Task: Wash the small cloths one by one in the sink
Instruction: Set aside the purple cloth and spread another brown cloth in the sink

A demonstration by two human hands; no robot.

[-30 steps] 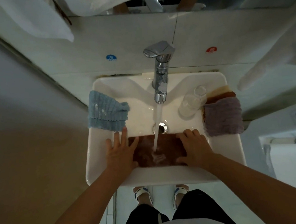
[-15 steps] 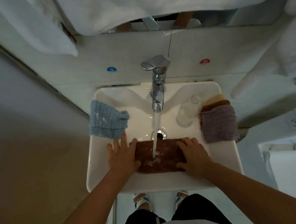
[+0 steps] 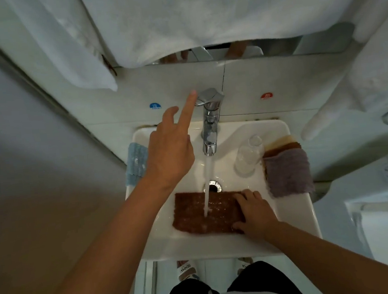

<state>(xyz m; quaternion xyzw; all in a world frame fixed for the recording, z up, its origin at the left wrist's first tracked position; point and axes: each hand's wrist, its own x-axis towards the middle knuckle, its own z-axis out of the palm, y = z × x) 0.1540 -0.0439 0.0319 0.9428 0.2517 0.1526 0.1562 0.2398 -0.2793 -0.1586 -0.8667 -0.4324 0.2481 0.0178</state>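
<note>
**Left hand leaves the cloth for the tap**

Lifted off the brown cloth (image 3: 206, 213) since the earlier frames, the left hand (image 3: 169, 149) now sits up at centre frame, index finger straight and its tip at the lever of the tap (image 3: 210, 121); whether it actually touches the metal is hard to tell. Its other fingers are curled in, holding nothing.

That hand and wrist cover most of the blue cloth (image 3: 135, 164) on the sink's left rim. A clear glass (image 3: 248, 158) on the right of the sink is faint against the white. Beside it, a purple cloth (image 3: 288, 173) tops a stack whose lower pieces show only as tan and brown edges. White towels (image 3: 199, 16) hang across the top of the frame, cutting off the mirror.

Lying flat in the near part of the sink (image 3: 298, 208), just below the drain, the brown cloth looks dark and wet, with water (image 3: 207, 188) striking its middle. On its right end rests the right hand (image 3: 253, 212), fingers lightly bent, pressing down; this grip is loose, not closed round the fabric.
</note>
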